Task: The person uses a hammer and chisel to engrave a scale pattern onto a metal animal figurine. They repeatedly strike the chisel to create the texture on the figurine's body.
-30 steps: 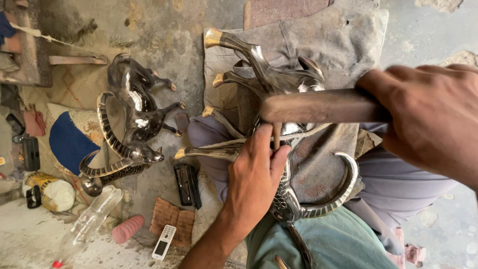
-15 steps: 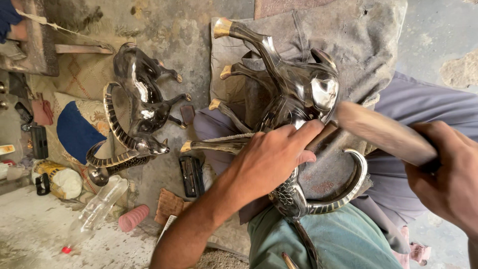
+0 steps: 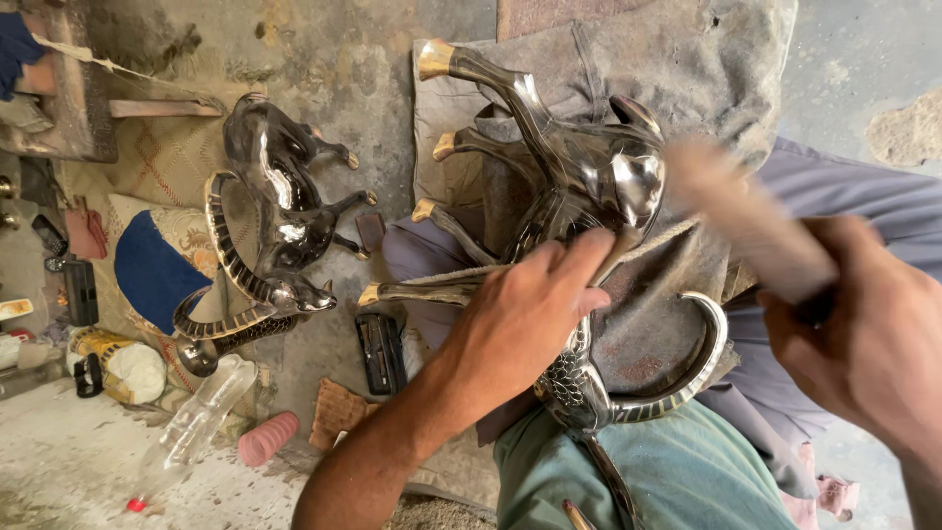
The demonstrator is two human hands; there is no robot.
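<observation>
dusty floor — left hand (image 3: 535, 314) flat on metal antelope (image 3: 579, 186); right hand (image 3: 868, 339) grips blurred tool (image 3: 751, 221).

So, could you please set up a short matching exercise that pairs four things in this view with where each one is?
Things:
1. Left hand
2. Right hand
3. Plastic bottle
4. Second metal animal

Places:
A. Lying on the floor at lower left, beside a pink roll
B. Pressed on the metal animal in the lap
C. On the floor, left of the grey cloth
D. At the right, holding a blurred tool

Pairs: 1-B, 2-D, 3-A, 4-C
</observation>
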